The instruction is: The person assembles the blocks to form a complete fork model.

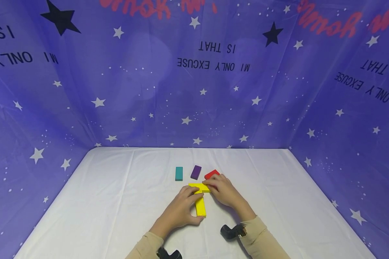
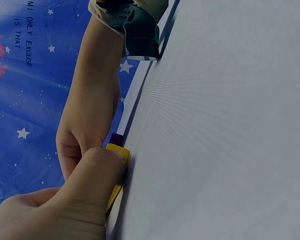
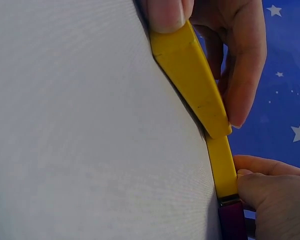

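Two yellow blocks form a rough T on the white cloth. The nearer yellow block (image 1: 200,208) points toward me; the farther yellow block (image 1: 197,185) lies crosswise at its far end. My left hand (image 1: 178,208) grips the nearer one lengthwise, thumb at its near end and fingers toward the crosswise block. In the right wrist view, that thumb presses the end of the nearer yellow block (image 3: 187,70). My right hand (image 1: 226,190) pinches the crosswise block's right end, its fingertips covering that end. A red block (image 1: 211,174) is partly hidden behind the right hand.
Beyond the yellow blocks lie a teal block (image 1: 179,173) and a purple block (image 1: 196,172), in a loose row with the red one. A purple star-patterned cloth (image 1: 168,100) surrounds the white-covered table (image 1: 84,216) at the back and sides. Black devices sit at both wrists.
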Demonstrator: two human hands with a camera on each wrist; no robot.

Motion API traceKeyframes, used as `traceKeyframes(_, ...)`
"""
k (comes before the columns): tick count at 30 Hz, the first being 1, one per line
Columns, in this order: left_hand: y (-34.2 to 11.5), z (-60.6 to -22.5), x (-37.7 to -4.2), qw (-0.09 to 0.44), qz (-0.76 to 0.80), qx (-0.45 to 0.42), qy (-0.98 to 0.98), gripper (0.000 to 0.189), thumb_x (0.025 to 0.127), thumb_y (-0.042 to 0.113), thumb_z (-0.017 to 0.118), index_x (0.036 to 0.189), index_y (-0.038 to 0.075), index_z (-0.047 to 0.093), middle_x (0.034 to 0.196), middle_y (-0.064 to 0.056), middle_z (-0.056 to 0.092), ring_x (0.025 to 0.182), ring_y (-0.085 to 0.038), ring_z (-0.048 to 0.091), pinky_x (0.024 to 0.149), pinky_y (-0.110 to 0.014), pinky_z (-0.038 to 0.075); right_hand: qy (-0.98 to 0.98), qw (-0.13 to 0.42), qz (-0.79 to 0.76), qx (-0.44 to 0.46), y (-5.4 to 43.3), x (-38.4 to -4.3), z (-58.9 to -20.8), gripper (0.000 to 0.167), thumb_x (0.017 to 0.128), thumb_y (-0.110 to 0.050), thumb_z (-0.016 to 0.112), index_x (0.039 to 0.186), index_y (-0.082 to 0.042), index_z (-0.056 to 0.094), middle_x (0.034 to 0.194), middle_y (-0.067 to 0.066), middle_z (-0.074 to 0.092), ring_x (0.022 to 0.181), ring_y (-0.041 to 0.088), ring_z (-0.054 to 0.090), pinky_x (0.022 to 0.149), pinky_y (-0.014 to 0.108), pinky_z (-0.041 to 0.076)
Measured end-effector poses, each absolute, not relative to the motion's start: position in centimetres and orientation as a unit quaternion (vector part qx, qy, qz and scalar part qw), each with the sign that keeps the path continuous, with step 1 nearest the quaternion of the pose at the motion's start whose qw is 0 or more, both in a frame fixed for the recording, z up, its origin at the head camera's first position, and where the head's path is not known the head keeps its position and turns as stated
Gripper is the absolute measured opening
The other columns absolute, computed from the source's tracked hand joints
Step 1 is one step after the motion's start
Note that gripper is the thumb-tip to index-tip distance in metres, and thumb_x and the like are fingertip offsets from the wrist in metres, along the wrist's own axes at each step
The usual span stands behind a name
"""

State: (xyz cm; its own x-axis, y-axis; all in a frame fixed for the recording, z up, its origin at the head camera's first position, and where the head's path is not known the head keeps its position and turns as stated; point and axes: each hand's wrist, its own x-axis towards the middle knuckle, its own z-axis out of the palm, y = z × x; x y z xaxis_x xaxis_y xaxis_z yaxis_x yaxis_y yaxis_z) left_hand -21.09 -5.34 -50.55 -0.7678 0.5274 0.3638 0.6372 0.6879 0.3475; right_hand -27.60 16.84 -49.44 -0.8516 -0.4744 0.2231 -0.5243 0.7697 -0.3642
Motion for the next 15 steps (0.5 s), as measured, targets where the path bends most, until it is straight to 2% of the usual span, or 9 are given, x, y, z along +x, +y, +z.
traceKeyframes(15, -5.38, -50.73, -21.07, 0.124, -0.231, -0.321, -0.91, 0.069, 0.074, 0.055, 0.077, 0.131, 0.019, 0.065, 0.139, -0.001, 0.057, 0.131, -0.019, 0.045, 0.113, -0.036, 0.044, -0.94, 0.052, 0.213, 0.261, 16.79, -27.59, -49.44, 0.023, 0.097, -0.023, 0.063, 0.118, -0.03, 0.072, 0.113, -0.006, 0.065, 0.099, 0.012, 0.049, 0.093, 0.038, 0.045)
